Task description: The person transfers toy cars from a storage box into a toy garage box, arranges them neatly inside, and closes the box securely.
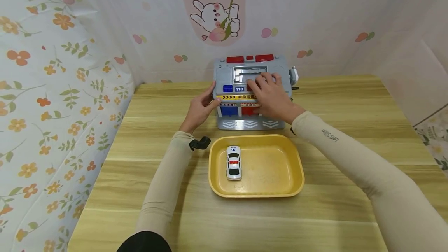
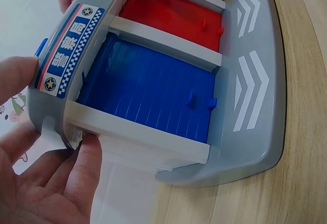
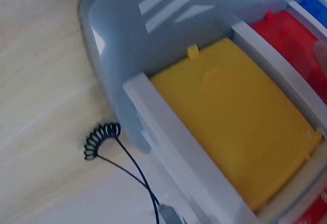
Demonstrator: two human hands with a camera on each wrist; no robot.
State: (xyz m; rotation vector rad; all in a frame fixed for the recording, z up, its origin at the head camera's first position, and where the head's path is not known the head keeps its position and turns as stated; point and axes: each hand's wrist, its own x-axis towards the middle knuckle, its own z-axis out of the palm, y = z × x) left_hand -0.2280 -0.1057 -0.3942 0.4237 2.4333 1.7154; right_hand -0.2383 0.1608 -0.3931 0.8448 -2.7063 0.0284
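Observation:
A grey toy garage (image 1: pixel 224 75) stands at the back of the table, with blue (image 2: pixel 148 83), red (image 2: pixel 173 17) and yellow (image 3: pixel 235 122) doors, all down. My left hand (image 1: pixel 197 110) grips the left end of its roof, its fingers curled about the edge. Over the front of the roof lies my right hand (image 1: pixel 271 94), bent fingers on top by the red button (image 1: pixel 249 87) and a digit low against the red door. A white toy police car (image 1: pixel 233 162) sits in the yellow tray (image 1: pixel 257 195), touched by neither hand.
The tray stands just in front of the garage. At the garage's right side hangs a white and grey piece (image 1: pixel 294 76) and a black coiled cord (image 3: pixel 102 140). A printed cloth (image 1: pixel 157 14) hangs behind the wooden table (image 1: pixel 140 205).

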